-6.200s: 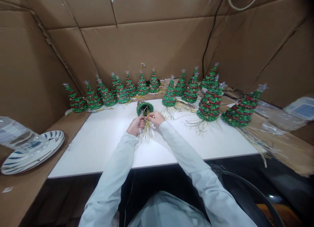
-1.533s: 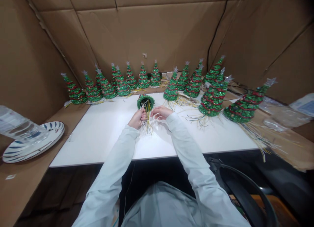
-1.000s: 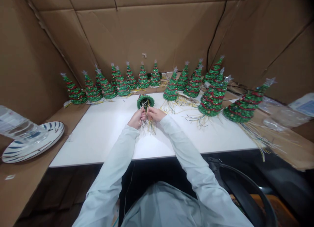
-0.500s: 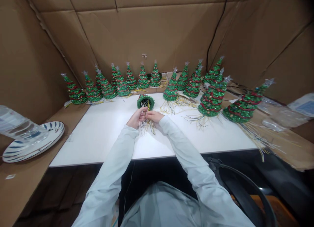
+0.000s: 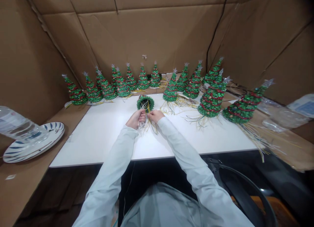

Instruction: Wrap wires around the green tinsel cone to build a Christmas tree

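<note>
A small green Christmas tree (image 5: 151,103) lies on its side on the white board (image 5: 98,135), its hollow base facing me. White and yellow wires (image 5: 148,125) spill out of that opening toward me. My left hand (image 5: 137,118) is closed around a bunch of the white wires, just in front of the base. Close beside it on the right, my right hand (image 5: 155,115) pinches some yellowish wires. Its fingertips are partly hidden, and the exact strands are too fine to tell.
Several decorated trees (image 5: 142,78) stand along the back and right, with loose wires at their bases. A plate (image 5: 55,129) with a clear plastic bottle (image 5: 22,125) on it is at left. Clear plastic packaging (image 5: 282,117) lies at right. Cardboard walls (image 5: 159,30) enclose the table.
My hands have drawn slightly apart, and the right hand has shifted a little to the right with yellowish wires. The tree on its side has stayed in place.
</note>
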